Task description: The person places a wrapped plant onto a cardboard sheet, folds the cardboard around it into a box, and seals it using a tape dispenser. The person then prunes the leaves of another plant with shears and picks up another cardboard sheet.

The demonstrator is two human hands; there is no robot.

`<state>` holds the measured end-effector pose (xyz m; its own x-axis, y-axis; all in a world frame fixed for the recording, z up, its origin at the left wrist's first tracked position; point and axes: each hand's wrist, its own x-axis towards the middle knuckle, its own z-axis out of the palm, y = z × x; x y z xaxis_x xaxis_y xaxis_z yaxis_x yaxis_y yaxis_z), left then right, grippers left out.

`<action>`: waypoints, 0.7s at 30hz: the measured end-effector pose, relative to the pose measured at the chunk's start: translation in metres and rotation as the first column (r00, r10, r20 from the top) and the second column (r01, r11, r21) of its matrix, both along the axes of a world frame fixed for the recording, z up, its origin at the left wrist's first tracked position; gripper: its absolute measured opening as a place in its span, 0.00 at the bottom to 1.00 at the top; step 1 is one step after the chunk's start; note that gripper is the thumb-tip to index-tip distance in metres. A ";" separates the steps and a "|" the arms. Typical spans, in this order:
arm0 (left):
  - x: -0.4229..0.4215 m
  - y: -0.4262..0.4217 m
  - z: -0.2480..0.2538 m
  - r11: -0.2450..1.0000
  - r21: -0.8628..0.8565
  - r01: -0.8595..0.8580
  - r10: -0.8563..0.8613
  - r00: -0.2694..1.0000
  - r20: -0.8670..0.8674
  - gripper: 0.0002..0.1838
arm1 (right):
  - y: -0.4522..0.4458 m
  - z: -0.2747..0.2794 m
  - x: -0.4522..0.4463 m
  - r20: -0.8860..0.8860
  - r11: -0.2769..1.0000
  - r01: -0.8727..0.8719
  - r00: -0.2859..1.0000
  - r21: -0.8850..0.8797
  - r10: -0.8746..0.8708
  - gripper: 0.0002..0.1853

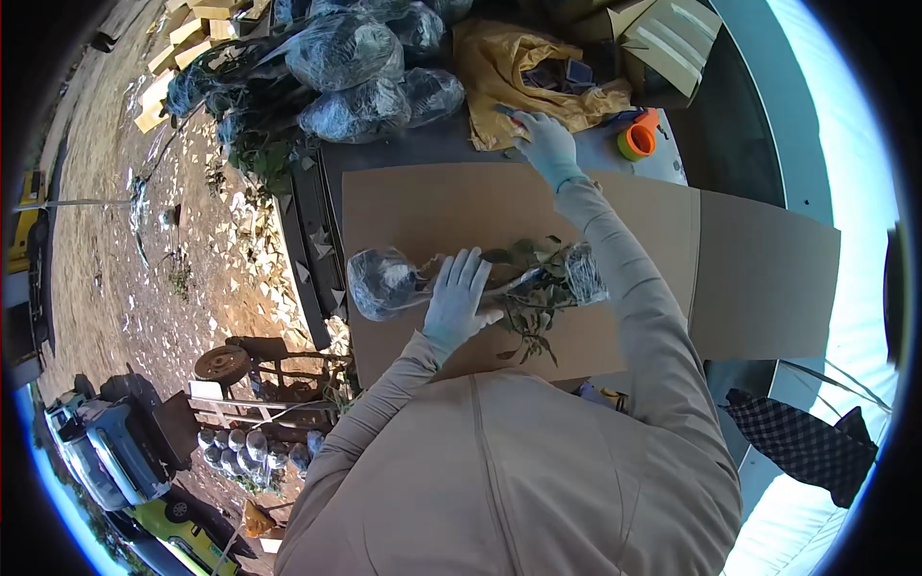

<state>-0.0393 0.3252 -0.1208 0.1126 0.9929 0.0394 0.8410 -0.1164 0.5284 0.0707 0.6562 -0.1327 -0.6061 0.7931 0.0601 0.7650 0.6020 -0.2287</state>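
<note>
A young plant lies across a flat cardboard sheet (423, 202). Its root ball (382, 283) is wrapped in clear plastic film, and its leaves (526, 312) spread toward the right. More film wraps the bundle's other end (584, 275). My left hand (456, 300), in a pale glove, rests flat over the stem with fingers stretched out. Farther up, my right hand (549, 152), also gloved, is closed on a small blue-and-red tool (509, 115) beside the brown paper sack (490, 58). Its exact kind is too small to tell.
Several film-wrapped root balls (351, 58) are piled at the back left. Near my right hand stands an orange-and-green round holder (638, 141). An open carton (672, 43) sits at the back right. A checkered cloth (802, 442) hangs at the right.
</note>
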 end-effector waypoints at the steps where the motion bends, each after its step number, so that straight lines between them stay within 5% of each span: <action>1: 0.018 0.012 0.006 0.999 -0.022 0.044 -0.043 0.999 0.026 0.60 | 0.025 -0.014 -0.002 0.070 0.999 0.010 0.997 0.044 -0.014 0.27; 3: 0.056 0.039 0.018 0.991 -0.007 0.137 -0.137 0.989 0.053 0.63 | 0.058 -0.056 0.003 0.131 0.998 -0.050 0.990 0.031 0.045 0.30; 5: 0.084 0.073 0.037 0.976 -0.017 0.218 -0.216 0.974 0.072 0.62 | 0.071 -0.038 0.007 0.173 0.990 -0.137 0.975 -0.037 0.141 0.30; 8: 0.109 0.103 0.042 0.903 -0.114 0.415 -0.417 0.909 0.002 0.62 | 0.069 0.006 0.070 -0.099 0.979 -0.202 0.975 -0.019 0.199 0.28; 12: 0.121 0.123 0.043 0.770 -0.392 0.503 -0.577 0.812 -0.092 0.61 | 0.019 0.061 0.214 -0.330 0.878 0.143 0.889 -0.458 -0.317 0.25; 14: 0.127 0.129 0.043 0.729 -0.485 0.484 -0.602 0.790 -0.117 0.60 | -0.022 0.025 0.257 -0.227 0.508 0.323 0.620 -0.799 -0.751 0.24; 21: 0.184 0.161 0.045 0.739 -0.461 0.492 -0.673 0.571 -0.471 0.48 | -0.040 -0.048 0.231 0.190 0.734 0.583 0.811 -0.349 -0.553 0.20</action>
